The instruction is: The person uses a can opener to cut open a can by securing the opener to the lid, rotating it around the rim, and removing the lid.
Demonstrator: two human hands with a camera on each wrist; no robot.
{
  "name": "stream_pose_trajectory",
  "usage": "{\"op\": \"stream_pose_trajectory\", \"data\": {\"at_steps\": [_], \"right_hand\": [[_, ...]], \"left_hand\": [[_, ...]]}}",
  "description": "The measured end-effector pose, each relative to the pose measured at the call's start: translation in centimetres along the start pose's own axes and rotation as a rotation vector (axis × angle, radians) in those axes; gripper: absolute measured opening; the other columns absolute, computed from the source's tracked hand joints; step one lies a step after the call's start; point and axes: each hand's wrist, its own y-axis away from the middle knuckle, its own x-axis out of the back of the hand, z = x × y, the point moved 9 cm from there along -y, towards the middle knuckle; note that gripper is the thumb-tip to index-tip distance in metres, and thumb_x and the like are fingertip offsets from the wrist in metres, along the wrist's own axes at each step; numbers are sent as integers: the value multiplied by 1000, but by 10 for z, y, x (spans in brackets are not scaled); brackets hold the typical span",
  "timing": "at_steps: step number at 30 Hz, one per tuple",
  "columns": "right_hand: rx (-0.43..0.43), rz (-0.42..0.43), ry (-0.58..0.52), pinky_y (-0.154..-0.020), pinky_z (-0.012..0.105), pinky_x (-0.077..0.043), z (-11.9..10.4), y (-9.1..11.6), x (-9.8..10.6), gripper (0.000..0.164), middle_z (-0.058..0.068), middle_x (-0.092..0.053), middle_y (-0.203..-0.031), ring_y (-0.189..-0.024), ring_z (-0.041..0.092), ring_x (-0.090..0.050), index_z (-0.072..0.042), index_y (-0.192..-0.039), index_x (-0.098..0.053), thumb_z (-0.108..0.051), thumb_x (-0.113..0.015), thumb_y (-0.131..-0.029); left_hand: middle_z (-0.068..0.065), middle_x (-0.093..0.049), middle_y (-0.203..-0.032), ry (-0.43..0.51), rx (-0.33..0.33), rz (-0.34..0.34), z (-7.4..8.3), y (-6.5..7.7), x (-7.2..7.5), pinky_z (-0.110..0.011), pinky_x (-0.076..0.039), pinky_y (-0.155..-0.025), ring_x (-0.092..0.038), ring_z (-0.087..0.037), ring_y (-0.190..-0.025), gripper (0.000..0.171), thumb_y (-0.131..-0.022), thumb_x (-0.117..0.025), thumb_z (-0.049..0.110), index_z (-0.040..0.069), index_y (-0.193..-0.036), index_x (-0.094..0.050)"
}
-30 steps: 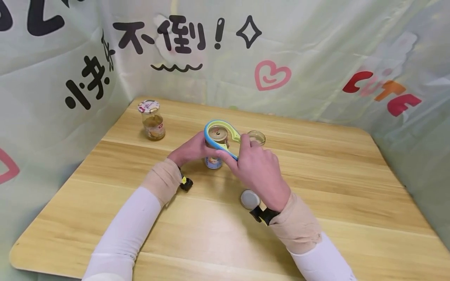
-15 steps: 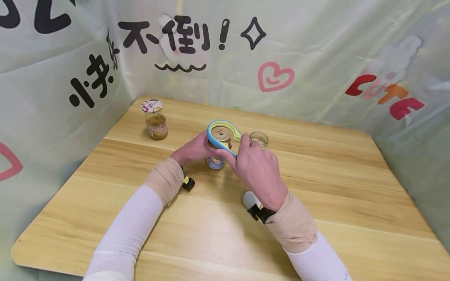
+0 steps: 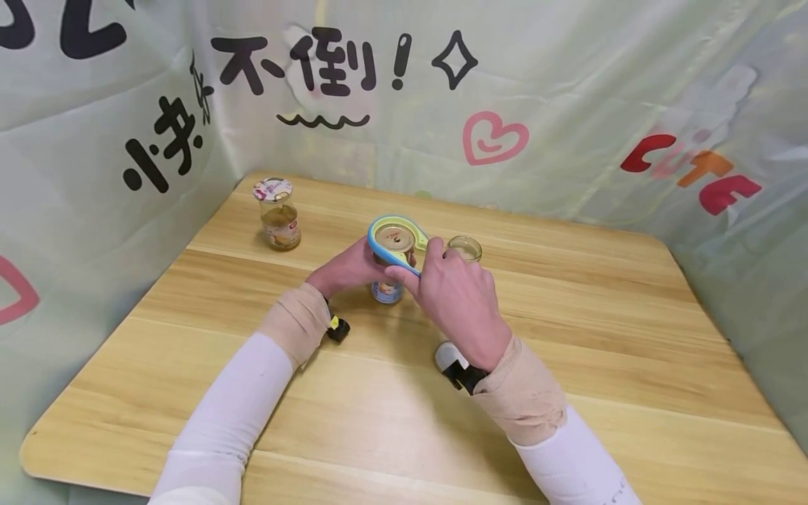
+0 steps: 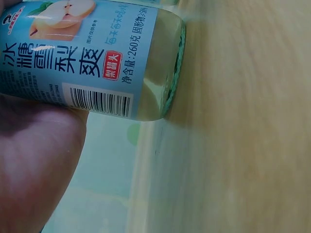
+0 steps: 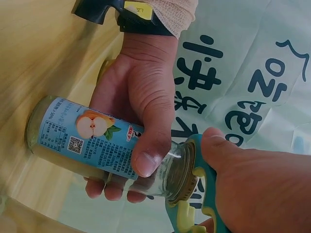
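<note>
Pear jar (image 5: 104, 148) is upright over the table (image 3: 353, 428), base contact unclear, left hand (image 3: 347, 271) wrapped round its body, apparently to steady it. Right hand (image 3: 459, 294) grips the jar opener (image 5: 209, 179) looped round the lid (image 3: 395, 238).

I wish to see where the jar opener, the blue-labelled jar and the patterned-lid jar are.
Jar opener (image 5: 210, 184): right wrist view, on its blue outer side.
Blue-labelled jar (image 5: 104, 147): right wrist view, on the label.
Patterned-lid jar (image 3: 278, 213): head view, on glass below the lid.
</note>
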Motion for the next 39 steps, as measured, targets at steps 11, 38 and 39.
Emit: {"op": "stream_pose_trajectory", "data": {"at_steps": [11, 38, 39], "right_hand": [[1, -68, -13, -32, 33, -34, 3, 0, -3, 61, 4, -40, -53, -38, 22, -39, -5, -79, -40, -65, -48, -90], [34, -135, -26, -31, 32, -32, 4, -4, -9, 60, 1, -41, -48, -38, 21, -41, -8, -77, -39, -66, -47, -90], [33, -138, -29, -31, 32, -33, 4, -5, -9, 60, 1, -41, -48, -38, 21, -42, -8, -77, -39, -66, -47, -90]], "left_hand": [[-16, -62, -111, -45, 27, 8, 20, 6, -6, -40, -44, -97, -58, -26, -105, 52, -82, -73, 3, -1, -127, -47], [-15, -60, -114, -56, 28, 24, 8, 3, -1, -40, -44, -98, -58, -26, -107, 59, -80, -74, 2, 1, -131, -44], [-15, -60, -113, -55, 27, 22, 8, 3, -1, -40, -44, -98, -58, -26, -107, 59, -81, -74, 2, 1, -131, -44]]}}
